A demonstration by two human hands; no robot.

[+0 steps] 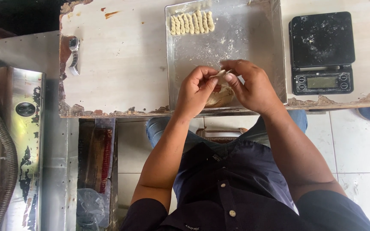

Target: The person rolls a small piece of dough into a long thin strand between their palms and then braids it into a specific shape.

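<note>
My left hand [196, 90] and my right hand [252, 85] meet over the near end of a floured metal baking tray [253, 38]. Both pinch one small piece of pale dough [222, 76] between thumbs and fingertips. Under my hands, on the tray, lies a larger lump of dough [219, 98], partly hidden. At the tray's far left corner several twisted dough sticks [192, 22] lie side by side in a row.
A black digital kitchen scale [322, 51] dusted with flour stands right of the tray. The worn white tabletop [120, 60] has a chipped front edge. A metal clip [73, 55] lies at its left edge. A steel appliance with a hose [5, 141] stands on the left.
</note>
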